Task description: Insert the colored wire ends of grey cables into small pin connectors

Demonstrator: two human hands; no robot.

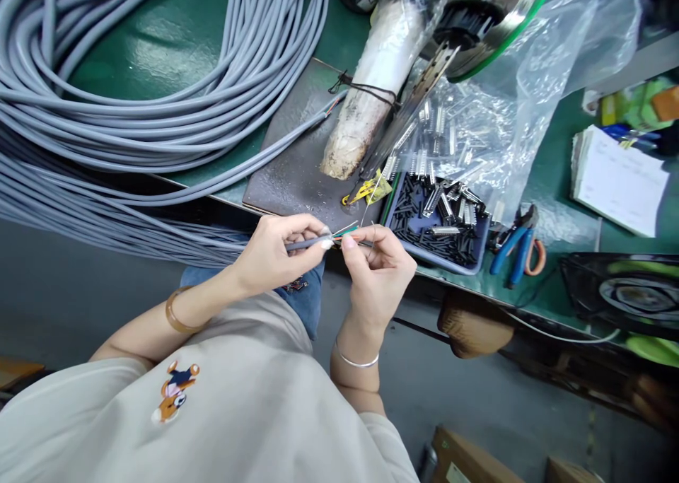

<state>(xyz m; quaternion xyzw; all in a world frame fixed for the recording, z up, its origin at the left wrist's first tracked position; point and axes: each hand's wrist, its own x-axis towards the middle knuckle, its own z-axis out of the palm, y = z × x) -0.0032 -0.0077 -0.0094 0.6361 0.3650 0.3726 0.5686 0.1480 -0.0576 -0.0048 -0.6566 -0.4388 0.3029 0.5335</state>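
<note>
My left hand (283, 252) pinches the end of a grey cable (303, 244) just behind where its jacket is stripped. Thin coloured wires (346, 232), green and orange-red among them, fan out of that end. My right hand (378, 267) has thumb and forefinger closed on the tips of these wires. Both hands are close together at the table's front edge. Behind them lies a dark board (297, 179). A blue tray (467, 265) of metal connectors and small black tubes stands beyond my right hand.
Grey cable coils (175, 126) fill the left side. A wrapped white tube (366, 87) and a green-rimmed solder spool (498, 27) overhang the board. Blue-handled cutters (513, 249), a plastic bag (535, 108), a paper pad (618, 182) and a black fan-like device (626, 292) are at right.
</note>
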